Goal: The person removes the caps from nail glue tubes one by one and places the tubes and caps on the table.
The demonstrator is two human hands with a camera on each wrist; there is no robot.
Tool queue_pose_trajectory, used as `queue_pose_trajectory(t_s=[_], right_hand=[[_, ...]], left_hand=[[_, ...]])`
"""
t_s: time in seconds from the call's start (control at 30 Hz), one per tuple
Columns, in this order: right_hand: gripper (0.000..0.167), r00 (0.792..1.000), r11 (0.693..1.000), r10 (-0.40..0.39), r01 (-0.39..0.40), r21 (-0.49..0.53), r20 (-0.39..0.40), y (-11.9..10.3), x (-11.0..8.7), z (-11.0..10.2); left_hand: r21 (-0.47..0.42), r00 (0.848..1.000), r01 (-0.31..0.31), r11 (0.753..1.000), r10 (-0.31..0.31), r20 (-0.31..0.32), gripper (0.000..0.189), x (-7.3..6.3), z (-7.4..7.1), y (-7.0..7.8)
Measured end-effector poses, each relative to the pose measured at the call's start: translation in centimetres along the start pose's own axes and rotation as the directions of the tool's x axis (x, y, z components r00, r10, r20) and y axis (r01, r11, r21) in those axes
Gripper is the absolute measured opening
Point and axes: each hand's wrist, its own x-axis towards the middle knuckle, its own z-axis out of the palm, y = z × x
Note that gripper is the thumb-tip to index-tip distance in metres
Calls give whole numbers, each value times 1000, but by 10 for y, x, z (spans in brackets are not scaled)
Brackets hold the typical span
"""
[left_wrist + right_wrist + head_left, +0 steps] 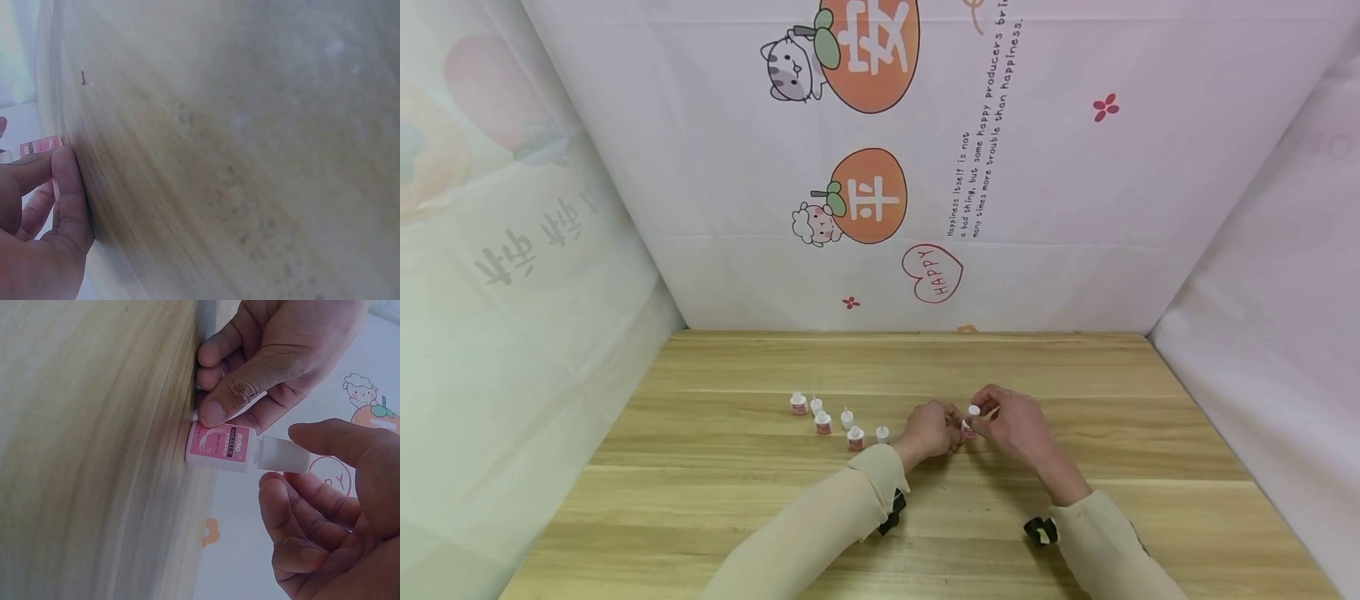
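Note:
A small nail glue bottle (219, 447) with a pink label stands upright on the wooden table, its white cap (284, 454) on top. My left hand (934, 429) grips the bottle low on its body, the thumb against the label's edge in the right wrist view. From the other side, my right hand (1017, 423) pinches the cap between thumb and fingers. In the left wrist view, the left hand (47, 212) hides most of the bottle, and only part of the pink label (40, 145) shows past the fingertips.
Left of my hands are three more glue bottles, the nearest bottle (856, 438) close to a removed white brush cap (882, 434). Two further brush caps stand beside the other bottles. A printed white cloth (1037, 275) rises behind the wooden table (715, 500).

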Motion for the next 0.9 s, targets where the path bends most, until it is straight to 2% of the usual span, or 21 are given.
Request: queue_pose_trajectory(t_s=[0.3,0.53,0.7,0.9], right_hand=[[12,1000,1000,-6,6,-9,12,-1,0,-1],[14,1000,1000,-7,7,-21,-1,-2,0,0],[11,999,999,-34,34,-26,-9,-2,0,1],[15,1000,1000,-12,12,-21,-10,-2,0,1]], left_hand=[[7,1000,-10,1000,10,-7,9,-1,0,0],[69,999,-38,997,39,-18,10,-1,-1,0],[49,999,-28,998,29,-16,13,0,0,0],[80,999,-40,996,42,-24,12,0,-1,0]])
